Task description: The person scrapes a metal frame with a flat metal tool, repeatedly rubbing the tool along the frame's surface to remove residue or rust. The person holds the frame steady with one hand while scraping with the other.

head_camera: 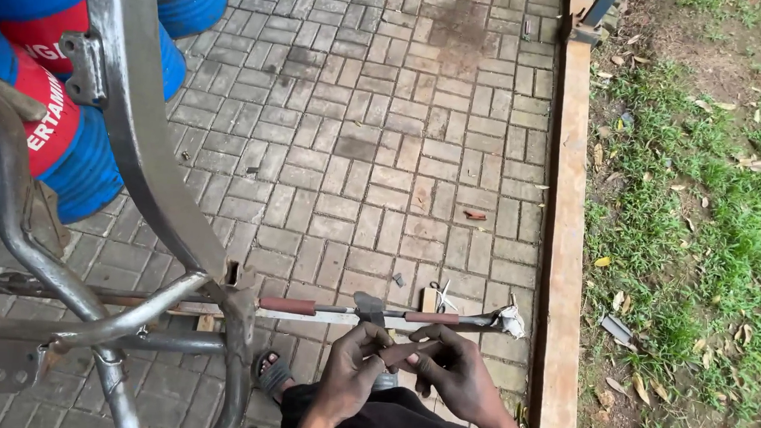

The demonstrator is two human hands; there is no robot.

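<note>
Where paving [384,136] lies open, both hands [403,371] clenched on a brown strip [404,352] beside the curb [565,250].

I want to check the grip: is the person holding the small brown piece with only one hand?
No, both the left hand and the right hand grip the brown piece.
</note>
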